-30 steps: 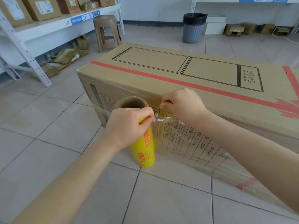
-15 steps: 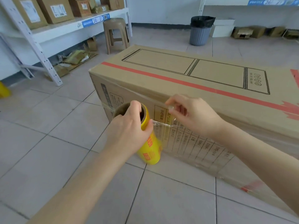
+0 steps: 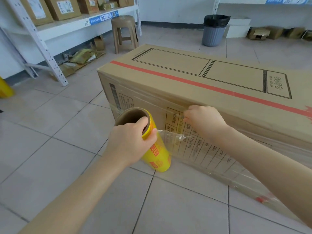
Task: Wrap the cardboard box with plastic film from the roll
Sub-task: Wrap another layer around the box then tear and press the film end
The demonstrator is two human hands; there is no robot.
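cardboard box (image 3: 202, 92) was noted lying on the tiled floor. plastic film (image 3: 211, 159) was stretched over its near side to the yellow roll (image 3: 157, 154), held at the box's corner. the roll's top was gripped by the left hand (image 3: 130, 142). the right hand (image 3: 204, 122) was curled against the box's upper edge; whether film was pinched could not be told.

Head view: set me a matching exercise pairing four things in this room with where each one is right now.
Things
1. yellow roll of plastic film
2. grey ribbed bin with black liner
3. brown plastic stool
4. long brown cardboard box with red stripe

Places
A. by the far wall
B. on the tiled floor, near side under clear plastic film
C. gripped by the left hand
D. beside the white metal shelving

Pairs: 1-C, 2-A, 3-D, 4-B.
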